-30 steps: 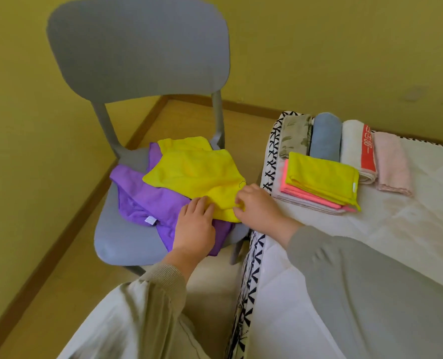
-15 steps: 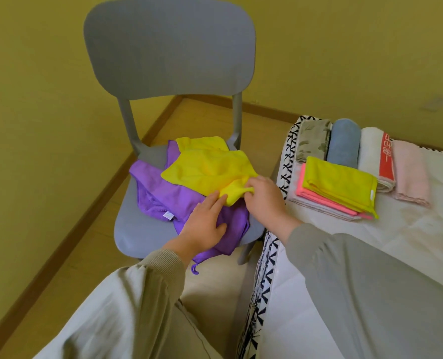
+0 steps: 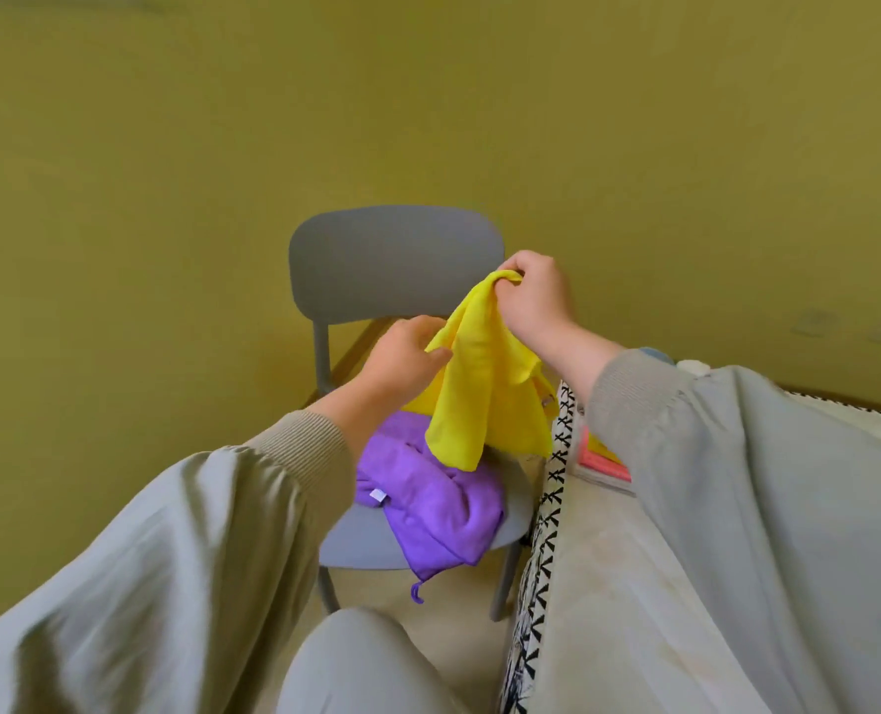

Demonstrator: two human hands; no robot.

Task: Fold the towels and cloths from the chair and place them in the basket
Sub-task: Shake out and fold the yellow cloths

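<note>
1. The grey chair stands on a tan floor.
2. A crumpled purple cloth lies on the chair's seat, and one looped corner hangs over the front edge.
3. Just right of the chair is a surface under a pale sheet with a black-and-white patterned border.
4. On that sheet, near the chair's right side, lies a folded pink cloth, mostly hidden by a sleeve.

On the chair lies the crumpled cloth; above it, the hanging cloth.
</note>
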